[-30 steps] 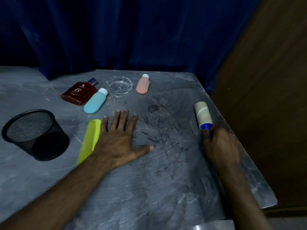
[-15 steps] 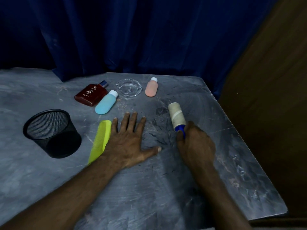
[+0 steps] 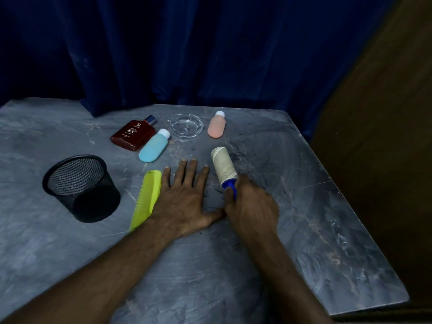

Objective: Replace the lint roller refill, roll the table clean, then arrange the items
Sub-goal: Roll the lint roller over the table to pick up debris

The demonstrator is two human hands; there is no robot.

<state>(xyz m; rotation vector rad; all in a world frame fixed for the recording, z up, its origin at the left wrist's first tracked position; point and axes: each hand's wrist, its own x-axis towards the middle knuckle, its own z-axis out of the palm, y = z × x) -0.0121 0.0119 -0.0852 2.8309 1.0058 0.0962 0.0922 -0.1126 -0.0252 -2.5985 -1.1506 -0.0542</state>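
Note:
My right hand (image 3: 251,206) grips the blue handle of the lint roller (image 3: 224,166), whose pale roll lies on the grey table (image 3: 315,230) pointing away from me. My left hand (image 3: 183,197) rests flat on the table, fingers spread, its thumb touching my right hand. A yellow-green comb (image 3: 146,199) lies against the left hand's outer edge. Dark hairs are scattered on the table right of the roller.
A black mesh cup (image 3: 80,187) stands at the left. Behind the hands lie a red-brown perfume bottle (image 3: 133,135), a blue bottle (image 3: 154,148), a glass ashtray (image 3: 185,125) and a pink bottle (image 3: 217,126). A blue curtain hangs behind; the table's edge runs along the right.
My right hand has rolled the lint roller leftward across the table from near the right edge to beside my left hand. The left hand has stayed flat.

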